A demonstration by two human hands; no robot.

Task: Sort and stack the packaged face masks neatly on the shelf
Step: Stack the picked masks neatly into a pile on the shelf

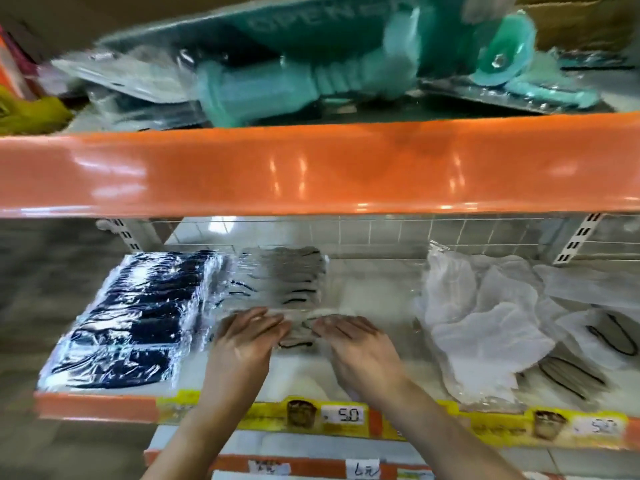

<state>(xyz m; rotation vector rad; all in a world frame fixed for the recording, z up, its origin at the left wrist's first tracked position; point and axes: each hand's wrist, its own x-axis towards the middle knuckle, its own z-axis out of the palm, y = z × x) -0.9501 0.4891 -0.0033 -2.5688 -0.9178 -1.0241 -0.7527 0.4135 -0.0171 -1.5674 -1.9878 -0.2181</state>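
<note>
Head view, motion-blurred. White lower shelf (363, 282) with an orange front edge strip (93, 407) and yellow price labels (325, 415); wire-grid back panel (381, 233) behind it.

Left hand (242, 344) and right hand (356, 344) lie side by side at centre frame, palms down, fingers straight and pointing to 12 o'clock, pressing flat on a clear-wrapped grey face mask packet with black ear loops (298, 332). Neither grip is curled round anything; fingertips of both rest on the packet's near edge.

That packet is the front one of a row of clear-wrapped grey mask packets (284, 271) running toward 12 o'clock. Just beside the row, at 9 o'clock of the hands, sits a stack of glossy clear-wrapped dark navy mask packets (138, 317); its near edge reaches almost to the shelf front.

At 3 o'clock, well apart from the hands, a loose heap of white mask packets (485, 323), tilted and overlapping, some with black loops showing. Bare shelf lies between the right hand and this heap.

Above, at 12 o'clock, a broad orange shelf lip (311, 168) carries teal plastic items in clear packaging (311, 74).
</note>
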